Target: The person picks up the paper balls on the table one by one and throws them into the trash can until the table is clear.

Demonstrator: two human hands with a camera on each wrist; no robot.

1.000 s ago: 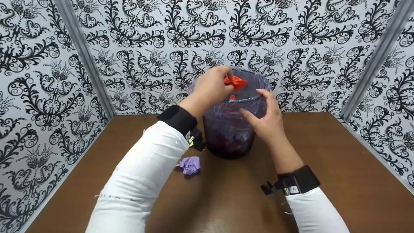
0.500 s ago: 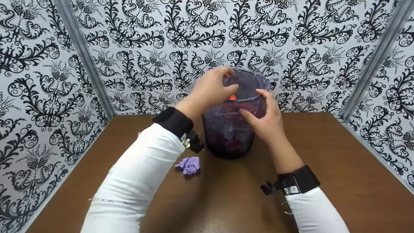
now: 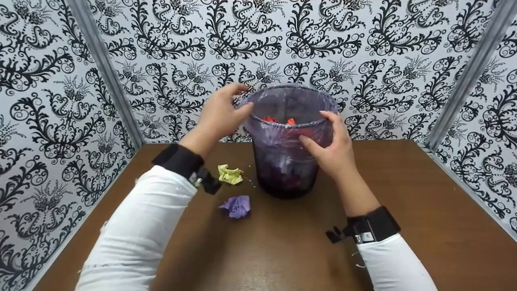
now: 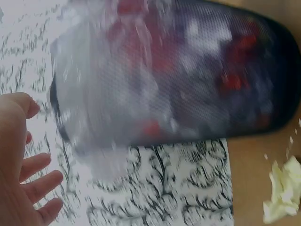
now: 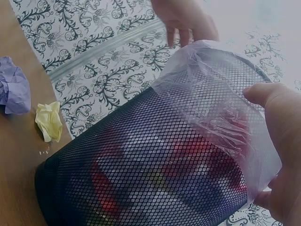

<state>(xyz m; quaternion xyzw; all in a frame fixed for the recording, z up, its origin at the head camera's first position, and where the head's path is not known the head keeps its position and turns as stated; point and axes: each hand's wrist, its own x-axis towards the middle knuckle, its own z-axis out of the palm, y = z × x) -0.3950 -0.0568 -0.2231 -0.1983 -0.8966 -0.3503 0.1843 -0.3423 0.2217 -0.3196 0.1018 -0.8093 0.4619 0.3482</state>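
Note:
A black mesh wastebasket (image 3: 287, 171) stands upright on the table, a clear plastic bin liner (image 3: 274, 137) folded over its rim. Red crumpled paper (image 3: 291, 121) shows inside the mouth; more red and pale wads appear through the mesh in both wrist views. My right hand (image 3: 337, 149) holds the basket's right side near the rim, thumb on the front of the liner. My left hand (image 3: 224, 111) is beside the left rim, fingers spread and holding nothing. Left of the basket's base lie a yellow crumpled paper (image 3: 230, 174) and a purple crumpled paper (image 3: 236, 207).
The brown wooden table (image 3: 291, 250) runs up to patterned walls (image 3: 185, 44) at the back and sides. Tiny white scraps (image 5: 44, 151) lie near the basket's base. Each wrist wears a black strap (image 3: 373, 224) with a small camera.
The left hand let a red crumpled paper go into the basket, then moved left out of its mouth. The yellow paper came into full view. The right hand stayed put.

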